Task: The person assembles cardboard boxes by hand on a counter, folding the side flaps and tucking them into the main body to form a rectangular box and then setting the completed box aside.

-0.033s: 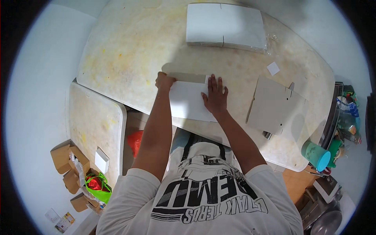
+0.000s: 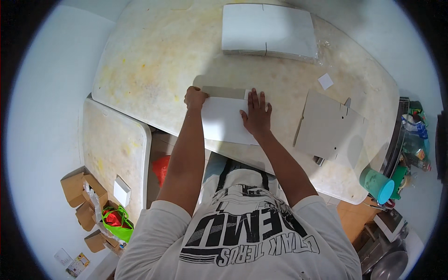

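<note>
In front of me on the table, a white cardboard box blank (image 2: 224,119) lies near the front edge. Along its far side runs a folded strip showing a grey inner face (image 2: 226,92). My left hand (image 2: 195,99) is closed on the far left corner of the blank, its thumb and fingers hiding that corner. My right hand (image 2: 257,114) lies flat on the right end, fingers stretched out and a little apart. To the right, a flat grey cardboard sheet (image 2: 326,126) with slits and small dark holes rests over an object that is mostly hidden.
A stack of white cardboard blanks (image 2: 268,28) in clear plastic sits at the back. A small white square (image 2: 325,81) and a teal tumbler (image 2: 377,185) are on the right. A second table (image 2: 112,144), open brown boxes (image 2: 77,186) and a green bag (image 2: 119,224) stand left.
</note>
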Demonstrator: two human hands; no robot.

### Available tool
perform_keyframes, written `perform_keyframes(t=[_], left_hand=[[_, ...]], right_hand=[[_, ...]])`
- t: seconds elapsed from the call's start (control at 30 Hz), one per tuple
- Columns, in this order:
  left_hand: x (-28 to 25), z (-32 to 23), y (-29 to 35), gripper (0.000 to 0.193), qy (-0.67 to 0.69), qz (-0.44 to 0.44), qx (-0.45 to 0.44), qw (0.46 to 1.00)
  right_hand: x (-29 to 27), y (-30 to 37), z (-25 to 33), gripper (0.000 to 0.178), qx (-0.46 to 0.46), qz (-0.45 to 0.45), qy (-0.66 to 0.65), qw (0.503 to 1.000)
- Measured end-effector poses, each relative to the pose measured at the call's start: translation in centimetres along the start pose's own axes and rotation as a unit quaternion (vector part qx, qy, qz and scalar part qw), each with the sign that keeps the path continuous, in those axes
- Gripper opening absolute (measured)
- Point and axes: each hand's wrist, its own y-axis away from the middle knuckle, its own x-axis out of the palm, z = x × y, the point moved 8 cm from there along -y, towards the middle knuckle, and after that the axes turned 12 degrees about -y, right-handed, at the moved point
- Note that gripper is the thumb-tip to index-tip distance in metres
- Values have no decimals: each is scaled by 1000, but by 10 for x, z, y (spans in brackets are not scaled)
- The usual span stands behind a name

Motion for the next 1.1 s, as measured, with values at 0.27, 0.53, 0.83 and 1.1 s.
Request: perform_keyframes(t=[0.27, 0.53, 0.83, 1.1], left_hand=[[8, 5, 35, 23, 143, -188, 131, 963], [35, -12, 69, 42, -13, -211, 278, 937], [51, -27, 87, 54, -174, -168, 338, 909], [57, -29, 89, 57, -214, -144, 344, 903]], right_hand=[[2, 2, 1, 66, -6, -2, -4, 1000], [-1, 2, 6, 66, -25, -26, -29, 999], [0, 1, 3, 66, -21, -24, -23, 999], [0, 4, 2, 63, -30, -19, 7, 999]])
